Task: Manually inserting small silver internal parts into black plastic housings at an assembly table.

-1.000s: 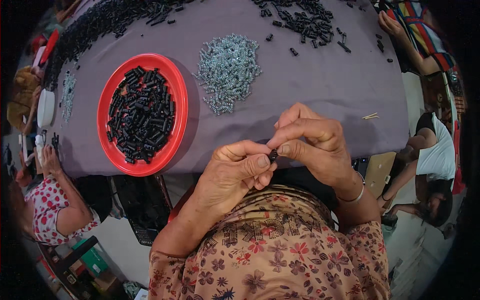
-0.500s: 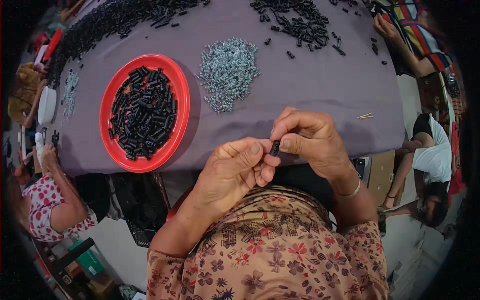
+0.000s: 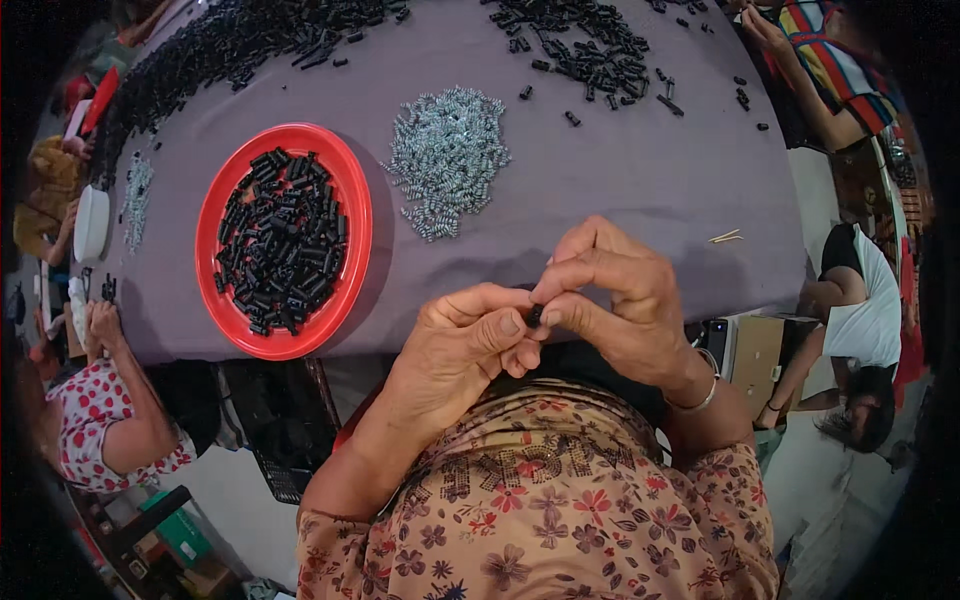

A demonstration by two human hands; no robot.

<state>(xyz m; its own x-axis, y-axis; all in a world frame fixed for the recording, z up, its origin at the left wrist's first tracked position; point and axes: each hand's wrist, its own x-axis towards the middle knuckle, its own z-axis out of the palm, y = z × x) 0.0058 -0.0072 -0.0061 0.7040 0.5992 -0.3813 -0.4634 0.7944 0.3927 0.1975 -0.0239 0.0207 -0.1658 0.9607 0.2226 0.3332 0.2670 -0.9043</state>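
Note:
A small black plastic piece [image 3: 535, 315] is pinched between my two hands, just in front of the table's near edge. My left hand [image 3: 465, 335] grips it with thumb and fingers, and my right hand [image 3: 610, 295] pinches at its upper end. Fingertips hide much of the piece. Beyond my left hand a red oval tray [image 3: 365, 235] holds many short black plastic pieces [image 3: 285, 240]. To the right of the tray lies a heap of small silvery coil springs [image 3: 448, 160]. Whether a spring sits in my fingers I cannot tell.
More black pieces [image 3: 580, 45] are spread at the far side of the grey-covered table [image 3: 620, 160]. Two thin yellowish sticks [image 3: 726, 237] lie at the right. A white dish [image 3: 92, 222] stands at the left. Other people sit on both sides, one in a white shirt [image 3: 868, 300].
My hands have shifted slightly left with the black piece, which is now more covered by my fingers. The view has tilted a little, so the table things appear slightly shifted.

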